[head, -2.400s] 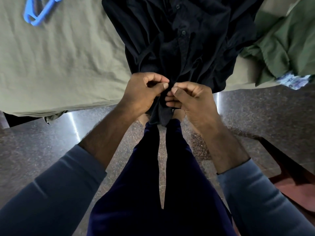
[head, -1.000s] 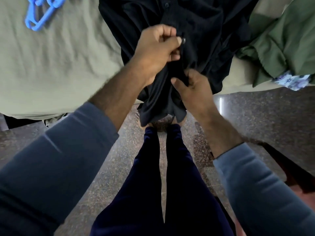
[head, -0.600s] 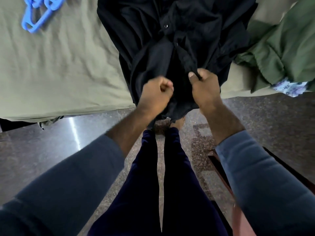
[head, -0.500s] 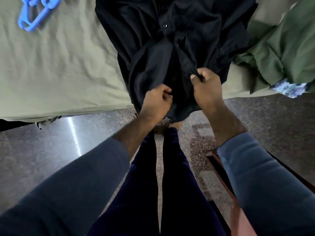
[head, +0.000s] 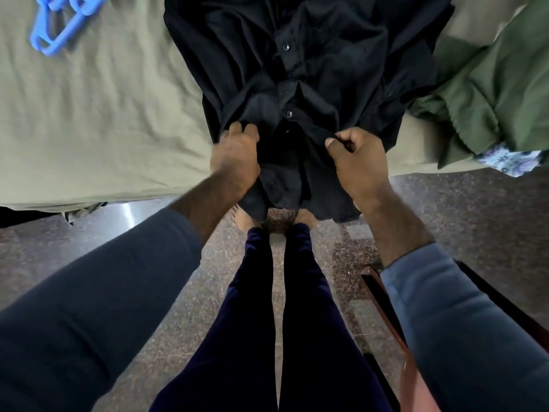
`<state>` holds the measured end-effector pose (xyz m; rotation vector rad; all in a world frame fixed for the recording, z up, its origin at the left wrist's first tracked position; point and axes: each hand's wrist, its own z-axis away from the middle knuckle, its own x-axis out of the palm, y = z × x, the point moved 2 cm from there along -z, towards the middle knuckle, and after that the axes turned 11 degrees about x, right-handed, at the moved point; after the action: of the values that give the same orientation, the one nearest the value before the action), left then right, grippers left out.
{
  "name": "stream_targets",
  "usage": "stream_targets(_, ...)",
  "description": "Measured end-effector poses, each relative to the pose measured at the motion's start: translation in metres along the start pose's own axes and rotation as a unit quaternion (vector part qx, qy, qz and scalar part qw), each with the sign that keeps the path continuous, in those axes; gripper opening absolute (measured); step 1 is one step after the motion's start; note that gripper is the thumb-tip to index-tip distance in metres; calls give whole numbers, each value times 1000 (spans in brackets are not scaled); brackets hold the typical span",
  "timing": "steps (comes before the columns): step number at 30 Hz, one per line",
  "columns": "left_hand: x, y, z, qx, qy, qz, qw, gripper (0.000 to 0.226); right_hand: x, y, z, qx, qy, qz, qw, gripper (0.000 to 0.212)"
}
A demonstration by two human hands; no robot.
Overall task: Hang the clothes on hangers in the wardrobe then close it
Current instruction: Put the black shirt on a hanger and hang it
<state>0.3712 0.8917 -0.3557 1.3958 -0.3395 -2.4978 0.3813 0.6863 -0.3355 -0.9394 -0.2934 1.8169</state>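
A black button-up shirt [head: 297, 69] lies on the bed [head: 104, 120], its hem hanging over the front edge toward my feet. My left hand [head: 236, 157] grips the shirt's lower left side, fingers curled into the cloth. My right hand [head: 356, 157] holds the lower right side in a fist. The buttoned placket runs between the two hands. Blue plastic hangers [head: 59, 25] lie on the bed at the far left. No wardrobe is in view.
An olive-green garment [head: 490, 93] is heaped at the bed's right, with a floral patterned cloth [head: 505, 162] under its edge. A reddish wooden piece of furniture [head: 395, 337] stands at lower right on the dark speckled stone floor [head: 89, 230].
Both hands left the buttons at the placket and moved apart to the shirt's two lower sides. The left hand shifted left, the right hand shifted right, spreading the hem.
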Motion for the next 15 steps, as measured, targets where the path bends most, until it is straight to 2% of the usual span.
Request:
stream_targets(3,-9,8,4,6,90,-26,996,49,0,-1,0,40,-1,-43,998,21)
stream_targets(6,-9,27,6,77,195,120,970,23,-1,0,-1,93,-1,-97,991,20)
stream_targets(7,-6,37,6,88,192,173,962,14,-2,2,-2,102,-2,-103,989,17)
stream_targets(9,2,54,2,71,134,240,959,9,-3,4,-3,108,-5,-96,989,12)
stream_targets(11,11,64,-7,29,98,268,958,15,-4,5,-4,108,-10,-87,990,8)
stream_targets(15,15,58,-27,-81,122,252,957,31,-7,8,-2,117,-24,-78,990,10)
